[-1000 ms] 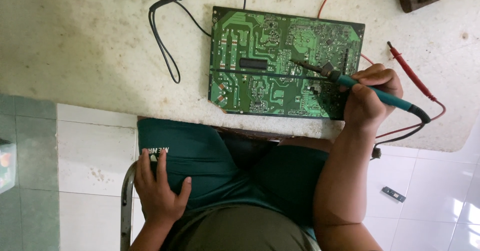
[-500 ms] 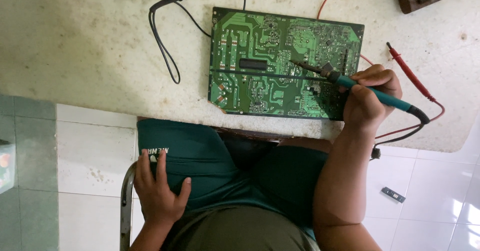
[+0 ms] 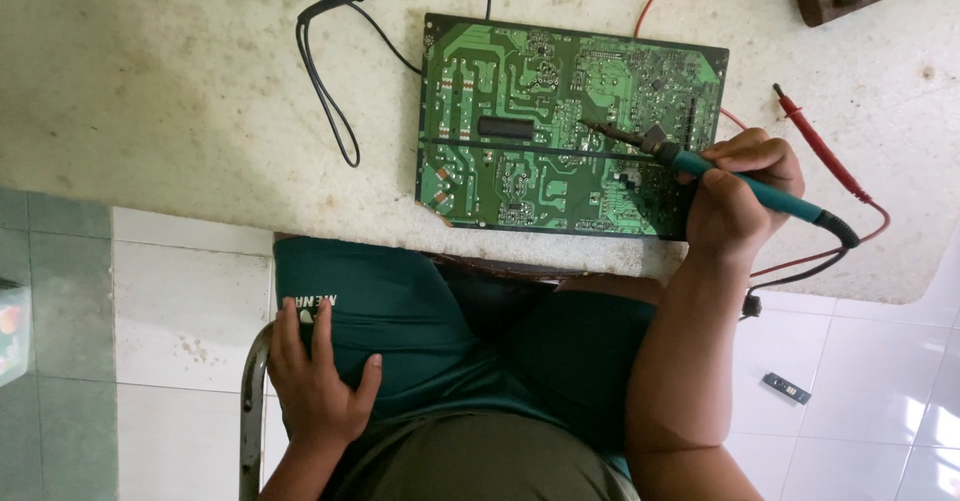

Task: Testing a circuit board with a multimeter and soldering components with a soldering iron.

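The right hand (image 3: 738, 201) grips a teal soldering iron (image 3: 720, 173) with its tip on the green circuit board (image 3: 520, 111), while the left hand (image 3: 315, 381) rests flat on the thigh (image 3: 390, 311).

A circuit board (image 3: 560, 121) lies on the table (image 3: 150, 91), cable (image 3: 325, 71) left, probe (image 3: 815, 146) right.

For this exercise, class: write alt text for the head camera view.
A person's right hand holds a teal-handled soldering iron, its tip on a green circuit board lying on a worn pale table. The left hand rests on a green-clad thigh; red probe and black probe lie nearby.
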